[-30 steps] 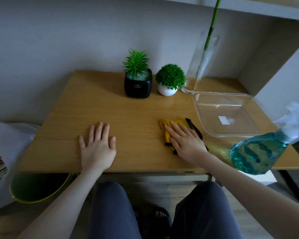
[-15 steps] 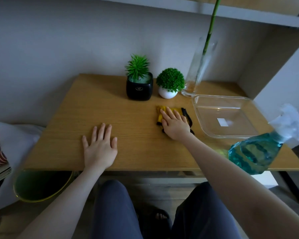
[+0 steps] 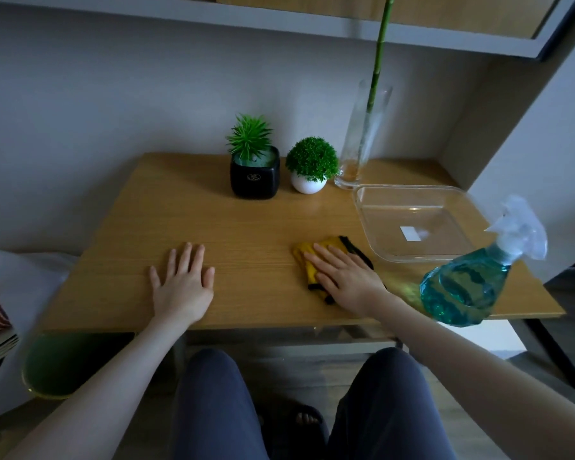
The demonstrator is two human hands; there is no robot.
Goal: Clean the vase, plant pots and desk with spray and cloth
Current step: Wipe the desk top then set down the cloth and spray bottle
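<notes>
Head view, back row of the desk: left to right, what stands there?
Square black pot with spiky green plant → round white pot with bushy green plant → tall clear glass vase holding a green stalk.

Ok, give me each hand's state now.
Left hand: open, flat on the desk.
Right hand: open, pressing the yellow cloth onto the desk.

Counts on the desk
Two plant pots (image 3: 255, 172), one vase (image 3: 362, 141), one cloth (image 3: 316, 260), one spray bottle (image 3: 468, 287), one clear tray (image 3: 445, 257).
</notes>
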